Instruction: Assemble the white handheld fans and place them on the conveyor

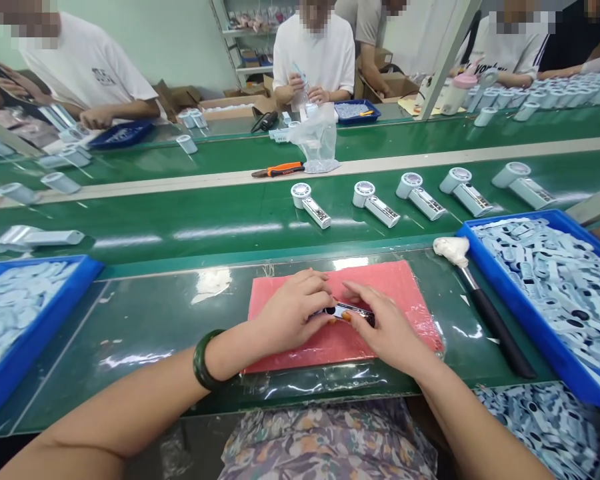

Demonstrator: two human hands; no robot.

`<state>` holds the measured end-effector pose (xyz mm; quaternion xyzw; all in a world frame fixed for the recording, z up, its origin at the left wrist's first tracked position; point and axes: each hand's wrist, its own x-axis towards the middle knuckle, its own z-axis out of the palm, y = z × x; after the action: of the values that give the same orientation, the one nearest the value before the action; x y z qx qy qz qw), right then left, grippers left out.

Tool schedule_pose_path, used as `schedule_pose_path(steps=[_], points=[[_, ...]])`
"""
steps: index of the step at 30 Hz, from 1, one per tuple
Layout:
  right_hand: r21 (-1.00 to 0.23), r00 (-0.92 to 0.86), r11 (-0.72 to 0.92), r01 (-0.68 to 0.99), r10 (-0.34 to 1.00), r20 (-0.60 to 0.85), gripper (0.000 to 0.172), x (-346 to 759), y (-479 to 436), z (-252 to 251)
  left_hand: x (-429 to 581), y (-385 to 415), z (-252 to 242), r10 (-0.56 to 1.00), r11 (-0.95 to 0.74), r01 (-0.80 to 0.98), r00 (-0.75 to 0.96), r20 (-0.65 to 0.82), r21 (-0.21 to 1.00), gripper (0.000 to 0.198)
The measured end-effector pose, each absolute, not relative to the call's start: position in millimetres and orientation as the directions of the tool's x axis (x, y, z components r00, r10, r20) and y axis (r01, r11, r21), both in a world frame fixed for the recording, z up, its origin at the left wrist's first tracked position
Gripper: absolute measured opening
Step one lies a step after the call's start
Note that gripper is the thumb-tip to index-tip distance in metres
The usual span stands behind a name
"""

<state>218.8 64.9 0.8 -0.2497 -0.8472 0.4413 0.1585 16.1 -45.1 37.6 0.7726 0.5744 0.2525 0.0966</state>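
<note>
Both hands meet over a pink pad [280,350] on the green bench. Between them is a narrow pale-blue and black piece [347,311] that looks like the handle of a handheld fan; its far end is hidden. My left hand [297,307], with a dark green bangle at the wrist, curls its fingers and thumb around the left end. My right hand [385,323] pinches the right end, thumb on top. To the right of the pad lies a hammer [485,310] with a black handle and a white-wrapped head.
Blue trays [37,350] of pale plastic parts flank the bench; the right tray [555,357] sits beside the hammer. Several handheld fans [423,197] lie on the green conveyor ahead. Beyond are orange-handled pliers [285,169], a clear plastic bag [320,137] and co-workers.
</note>
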Motion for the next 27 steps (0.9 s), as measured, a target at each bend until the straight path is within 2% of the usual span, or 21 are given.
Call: schedule_pose_path(steps=[3,6,9,12,16,27], points=[[-0.749,-0.88,0.59,0.3,0.475,0.022,0.039,226.1,61.1,8.6,20.9,-56.3,39.6,0.931,-0.334,0.852,0.23,0.285,0.404,0.018],[-0.729,-0.904,0.631,0.265,0.426,0.04,0.042,231.3,54.2,10.8,29.5,-66.0,37.7,0.946,-0.287,0.864,0.187,0.266,0.414,0.014],[-0.723,-0.898,0.652,0.227,0.428,0.103,0.038,231.1,47.2,5.6,37.5,-70.8,32.8,0.965,-0.217,0.884,0.131,0.226,0.415,0.021],[-0.697,-0.884,0.685,0.215,0.44,0.159,0.034,227.8,44.7,-1.1,41.5,-70.9,30.1,0.978,-0.165,0.908,0.099,0.186,0.385,0.019],[-0.665,-0.884,0.723,0.19,0.42,0.204,0.033,227.2,46.1,-4.7,42.8,-71.1,32.6,0.985,-0.153,0.932,0.117,0.127,0.328,0.021],[-0.598,-0.892,0.777,0.196,0.394,0.22,0.034,228.9,47.3,-10.4,54.4,-71.4,32.2,0.992,-0.115,0.955,0.097,0.077,0.273,0.02]])
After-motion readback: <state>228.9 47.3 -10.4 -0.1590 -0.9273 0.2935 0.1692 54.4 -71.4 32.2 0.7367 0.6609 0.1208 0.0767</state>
